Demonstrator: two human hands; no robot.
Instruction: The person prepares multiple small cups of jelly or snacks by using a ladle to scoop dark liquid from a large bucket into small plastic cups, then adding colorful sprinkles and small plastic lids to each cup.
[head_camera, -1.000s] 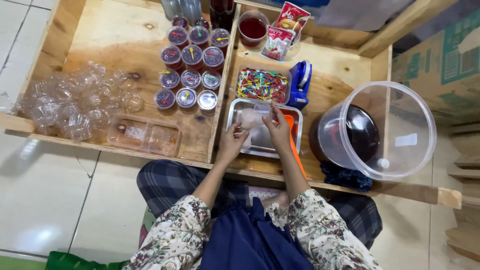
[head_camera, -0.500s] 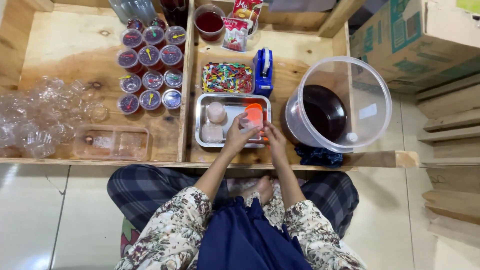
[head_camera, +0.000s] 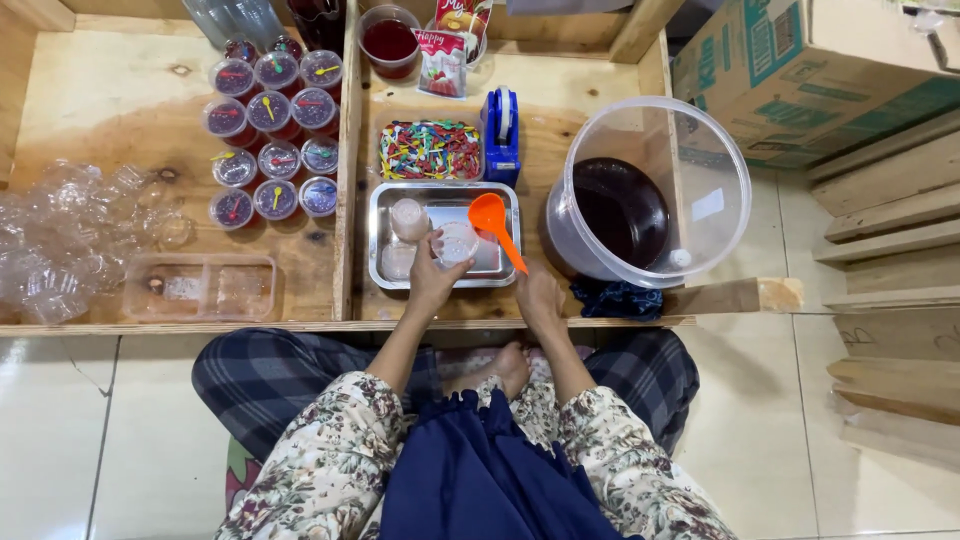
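My left hand (head_camera: 433, 278) grips a small clear plastic cup (head_camera: 455, 243) over the front of a steel tray (head_camera: 385, 196). My right hand (head_camera: 540, 295) holds the handle of an orange ladle (head_camera: 491, 222), whose bowl hangs just right of the cup above the tray. Two more small clear cups (head_camera: 408, 218) stand on the left side of the tray. To the right stands a large clear bucket (head_camera: 700, 170) holding dark red liquid.
Several lidded cups of dark jelly with small coloured spoons (head_camera: 270, 110) fill the left wooden compartment, beside a heap of empty clear cups (head_camera: 70, 240). A box of coloured spoons (head_camera: 430, 152), a blue tape dispenser (head_camera: 501, 130) and cardboard boxes (head_camera: 820, 70) are nearby.
The view shifted left and closer. My left hand took up a clear cup from the tray, and my right hand lifted the orange ladle beside it.
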